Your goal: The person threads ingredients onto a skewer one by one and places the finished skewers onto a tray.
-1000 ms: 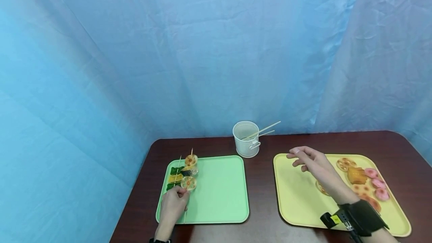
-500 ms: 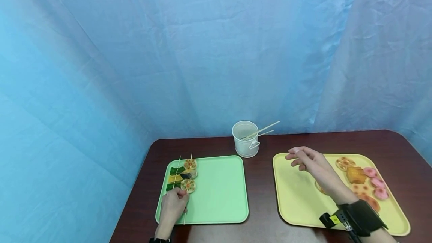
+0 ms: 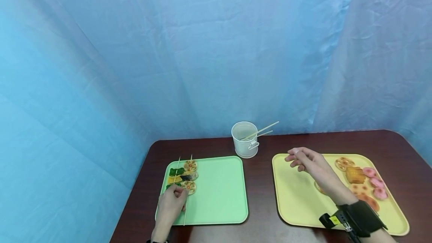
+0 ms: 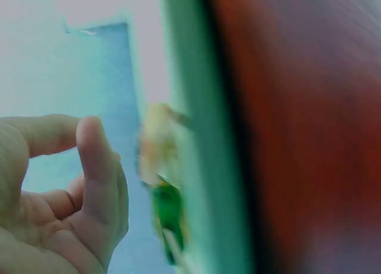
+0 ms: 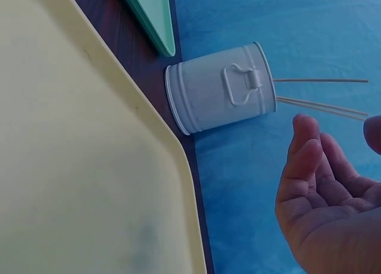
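Note:
In the head view my left hand [image 3: 171, 202] is over the left part of the green tray [image 3: 219, 194], beside two food skewers lying there. One skewer bears lotus root slices [image 3: 189, 187] with a dark and silvery piece between them; the other has green pieces [image 3: 176, 171] around a yellow one. In the left wrist view the thumb and forefinger of the left hand [image 4: 98, 173] come together with nothing seen between them; the skewer beyond is blurred. My right hand [image 3: 314, 165] hovers over the yellow tray [image 3: 297, 201], fingers loosely bent and holding nothing.
A white bucket [image 3: 245, 143] with several bare sticks [image 3: 268, 126] stands at the back, between the trays. On the yellow tray's right side lie a lotus slice [image 3: 344, 163], a golden-brown piece [image 3: 355, 175] and pink pieces [image 3: 380, 193]. A blue curtain [image 3: 216, 55] hangs behind the table.
The lotus root skewer has come down flat on the green tray. My left hand has let go of it and shifted slightly left. The right hand hardly moves.

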Demonstrator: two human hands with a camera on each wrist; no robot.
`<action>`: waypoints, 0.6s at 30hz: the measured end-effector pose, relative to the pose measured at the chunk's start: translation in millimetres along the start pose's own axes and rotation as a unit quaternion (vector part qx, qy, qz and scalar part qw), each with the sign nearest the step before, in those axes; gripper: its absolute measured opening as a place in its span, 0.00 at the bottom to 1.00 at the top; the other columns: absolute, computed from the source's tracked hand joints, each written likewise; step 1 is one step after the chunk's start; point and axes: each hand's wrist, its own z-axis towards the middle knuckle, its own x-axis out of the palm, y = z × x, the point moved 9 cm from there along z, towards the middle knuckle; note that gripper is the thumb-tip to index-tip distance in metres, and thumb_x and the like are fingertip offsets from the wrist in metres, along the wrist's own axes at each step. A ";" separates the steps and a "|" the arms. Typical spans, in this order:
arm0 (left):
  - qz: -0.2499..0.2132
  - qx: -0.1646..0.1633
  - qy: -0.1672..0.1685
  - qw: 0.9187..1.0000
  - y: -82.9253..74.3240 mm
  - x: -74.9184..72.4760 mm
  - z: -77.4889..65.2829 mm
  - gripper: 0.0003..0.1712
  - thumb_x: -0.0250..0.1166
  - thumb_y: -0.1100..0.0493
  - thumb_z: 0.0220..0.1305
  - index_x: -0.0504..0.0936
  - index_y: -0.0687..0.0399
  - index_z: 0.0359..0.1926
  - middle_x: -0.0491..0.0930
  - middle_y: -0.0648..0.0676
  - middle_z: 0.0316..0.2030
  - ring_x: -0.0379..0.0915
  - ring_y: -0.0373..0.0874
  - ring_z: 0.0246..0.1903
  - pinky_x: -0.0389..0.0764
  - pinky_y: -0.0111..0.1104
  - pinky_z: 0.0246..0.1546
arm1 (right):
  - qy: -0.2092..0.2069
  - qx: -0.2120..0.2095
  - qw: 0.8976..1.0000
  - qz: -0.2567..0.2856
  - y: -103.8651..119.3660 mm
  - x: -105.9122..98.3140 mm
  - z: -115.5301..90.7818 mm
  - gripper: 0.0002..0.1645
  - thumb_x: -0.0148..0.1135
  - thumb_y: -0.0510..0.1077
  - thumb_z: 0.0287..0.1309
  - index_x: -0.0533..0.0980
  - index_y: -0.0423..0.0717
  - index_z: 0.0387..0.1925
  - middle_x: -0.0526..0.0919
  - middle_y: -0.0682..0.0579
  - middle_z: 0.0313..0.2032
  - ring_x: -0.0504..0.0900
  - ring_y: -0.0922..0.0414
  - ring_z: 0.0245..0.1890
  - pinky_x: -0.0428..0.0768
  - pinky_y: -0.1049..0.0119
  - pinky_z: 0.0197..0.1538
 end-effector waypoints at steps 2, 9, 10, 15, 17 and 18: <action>-0.007 0.021 -0.010 1.000 -12.5 -2.1 -0.9 0.10 0.66 0.54 0.69 0.84 0.58 0.40 0.81 0.49 0.24 0.77 0.41 0.19 0.72 0.35 0.21 | 0.002 0.000 1.000 0.001 0.9 1.1 -1.1 0.33 0.46 0.59 0.80 0.71 0.33 0.63 0.82 0.38 0.53 0.83 0.51 0.47 0.82 0.63 0.46; -0.053 0.104 -0.034 0.993 -61.8 0.9 1.1 0.10 0.67 0.52 0.71 0.86 0.53 0.44 0.83 0.47 0.32 0.78 0.39 0.32 0.78 0.35 0.33 | 0.004 -0.009 1.000 -0.005 5.2 3.6 -3.6 0.32 0.47 0.57 0.81 0.71 0.33 0.64 0.83 0.37 0.53 0.84 0.54 0.47 0.83 0.61 0.47; -0.065 0.115 -0.033 0.991 -68.7 2.5 2.4 0.10 0.67 0.51 0.72 0.86 0.53 0.44 0.83 0.47 0.33 0.79 0.40 0.33 0.78 0.35 0.34 | 0.002 -0.010 1.000 -0.008 6.1 3.7 -3.8 0.32 0.48 0.57 0.81 0.71 0.33 0.63 0.83 0.37 0.53 0.85 0.54 0.48 0.83 0.61 0.47; -0.111 0.162 -0.040 0.980 -99.2 13.7 8.8 0.13 0.65 0.49 0.73 0.86 0.52 0.47 0.84 0.49 0.39 0.80 0.44 0.37 0.80 0.39 0.35 | -0.025 -0.027 0.997 -0.063 14.4 0.2 -2.3 0.30 0.50 0.59 0.79 0.74 0.37 0.62 0.85 0.40 0.51 0.85 0.57 0.47 0.83 0.62 0.47; -0.117 0.178 -0.038 0.976 -108.2 22.3 11.4 0.15 0.63 0.47 0.75 0.85 0.52 0.48 0.83 0.49 0.42 0.80 0.43 0.38 0.80 0.46 0.31 | -0.043 -0.042 0.994 -0.096 21.0 -1.7 -0.6 0.29 0.51 0.59 0.78 0.75 0.40 0.60 0.86 0.42 0.50 0.86 0.58 0.45 0.84 0.63 0.47; -0.124 0.187 -0.035 0.974 -112.6 26.4 12.8 0.16 0.62 0.47 0.75 0.85 0.53 0.48 0.83 0.50 0.42 0.80 0.44 0.38 0.80 0.47 0.30 | -0.051 -0.048 0.991 -0.112 24.6 -2.3 0.3 0.28 0.51 0.60 0.78 0.76 0.41 0.60 0.86 0.44 0.49 0.86 0.58 0.45 0.84 0.63 0.46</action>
